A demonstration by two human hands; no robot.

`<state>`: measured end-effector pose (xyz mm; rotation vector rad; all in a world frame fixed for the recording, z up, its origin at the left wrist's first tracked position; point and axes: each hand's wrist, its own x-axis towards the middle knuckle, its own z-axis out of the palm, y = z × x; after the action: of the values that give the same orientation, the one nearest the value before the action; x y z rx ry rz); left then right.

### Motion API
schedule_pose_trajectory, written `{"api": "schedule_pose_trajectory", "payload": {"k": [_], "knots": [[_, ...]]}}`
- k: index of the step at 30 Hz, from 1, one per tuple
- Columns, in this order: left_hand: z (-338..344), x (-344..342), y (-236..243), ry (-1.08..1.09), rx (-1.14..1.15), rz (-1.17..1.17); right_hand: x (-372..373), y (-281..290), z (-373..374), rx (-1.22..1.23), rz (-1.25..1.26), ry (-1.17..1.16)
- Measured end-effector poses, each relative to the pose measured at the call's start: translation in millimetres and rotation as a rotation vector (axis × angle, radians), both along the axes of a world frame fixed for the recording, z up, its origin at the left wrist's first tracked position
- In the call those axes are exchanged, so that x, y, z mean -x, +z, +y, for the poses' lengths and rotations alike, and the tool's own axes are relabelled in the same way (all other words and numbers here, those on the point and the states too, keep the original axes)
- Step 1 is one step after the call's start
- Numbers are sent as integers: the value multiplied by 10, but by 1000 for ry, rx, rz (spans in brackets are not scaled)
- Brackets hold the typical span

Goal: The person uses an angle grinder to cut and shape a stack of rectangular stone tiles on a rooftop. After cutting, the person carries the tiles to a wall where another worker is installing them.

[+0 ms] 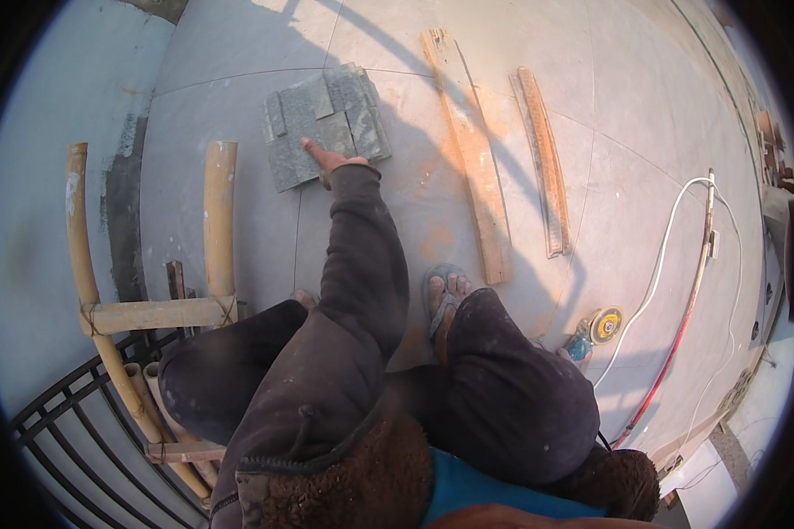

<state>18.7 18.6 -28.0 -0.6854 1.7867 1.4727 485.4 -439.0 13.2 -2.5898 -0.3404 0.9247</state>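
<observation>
My left hand (326, 163) is at the near edge of a grey-green, rough-faced stone cladding tile (302, 108) made of uneven strips. One digit lies on top of the tile, and the other fingers are hidden at its edge. Whether the tile is raised off the floor, I cannot tell. Beyond my right knee, my right hand (570, 354) shows only in part, with its fingers around the teal body of an angle grinder (580, 339). The grinder's yellow disc (606, 325) faces up; blur hides whether it spins.
Two wooden boards (475, 167) (545, 167) lie on the tiled floor ahead. A bamboo ladder (220, 207) and a black metal railing (66, 423) stand at left by the wall. A white cable (666, 251) and a red pole (679, 339) lie at right.
</observation>
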Motion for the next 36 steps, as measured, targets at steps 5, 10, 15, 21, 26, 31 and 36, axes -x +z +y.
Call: {"api": "schedule_pose_trajectory", "payload": {"k": [5, 10, 15, 21, 26, 31, 36], "knots": [[-27, -54, 107, 1, -11, -41, 65, 34, 5, -8, 9, -3], [28, -75, 144, 49, -48, 18, 260, 43, 114, -41, 49, -30], [-267, 76, -43, -335, -349, 66, 404, 193, 310, -107, 117, -95], [-543, 208, -121, -686, -77, -42, -53, -175, -46, -104, -236, 57], [-453, 620, -451, -955, -5, -138, 211, -162, -58, -140, -198, 28], [-453, 719, -590, -972, -13, -148, 257, -23, 21, -96, -172, -16], [-508, 624, -304, -870, -156, -220, 223, -325, -181, -228, -143, -18]]}}
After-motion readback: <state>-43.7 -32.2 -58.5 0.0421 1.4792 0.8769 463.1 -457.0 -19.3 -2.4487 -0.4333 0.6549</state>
